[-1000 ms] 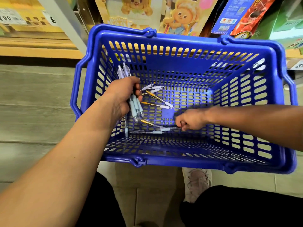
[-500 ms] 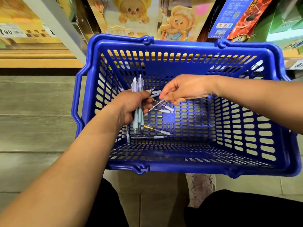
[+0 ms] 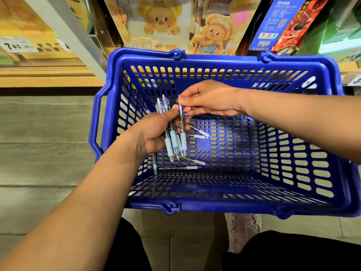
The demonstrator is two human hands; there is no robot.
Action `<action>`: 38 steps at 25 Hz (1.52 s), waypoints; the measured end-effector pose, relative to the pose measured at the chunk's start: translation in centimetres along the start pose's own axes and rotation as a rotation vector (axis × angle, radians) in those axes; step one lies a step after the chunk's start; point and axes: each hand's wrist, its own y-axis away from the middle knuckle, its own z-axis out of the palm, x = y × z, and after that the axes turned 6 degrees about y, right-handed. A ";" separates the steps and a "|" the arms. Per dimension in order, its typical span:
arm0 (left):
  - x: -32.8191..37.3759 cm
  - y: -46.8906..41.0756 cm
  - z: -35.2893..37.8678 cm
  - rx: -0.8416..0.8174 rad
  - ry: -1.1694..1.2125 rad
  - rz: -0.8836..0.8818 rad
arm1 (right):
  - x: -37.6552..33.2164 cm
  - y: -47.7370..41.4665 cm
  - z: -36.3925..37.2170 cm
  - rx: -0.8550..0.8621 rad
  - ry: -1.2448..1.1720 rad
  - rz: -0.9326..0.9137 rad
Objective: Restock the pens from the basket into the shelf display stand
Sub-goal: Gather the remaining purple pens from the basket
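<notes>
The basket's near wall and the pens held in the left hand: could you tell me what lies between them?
Loose pens lie on the basket floor there, just past the bundle's tips, as the head view shows.

Glossy blue plastic basket (image 3: pixel 332 137), clear plastic pens (image 3: pixel 172 137) with matt grips, wood-grain floor (image 3: pixel 45 133).

Bright, even indoor light w/ soft shadows; a pale glare patch on the bottom of the blue basket (image 3: pixel 254 63). Strong wide-angle bending at the edges: basket rim & shelf edge (image 3: pixel 48 82) curve. Centre sharp, price label (image 3: pixel 17 45) top left blurred.
</notes>
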 end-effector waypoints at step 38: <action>0.2 2.1 -2.3 0.364 -0.032 0.186 | 6.1 2.4 7.9 0.043 0.461 -0.106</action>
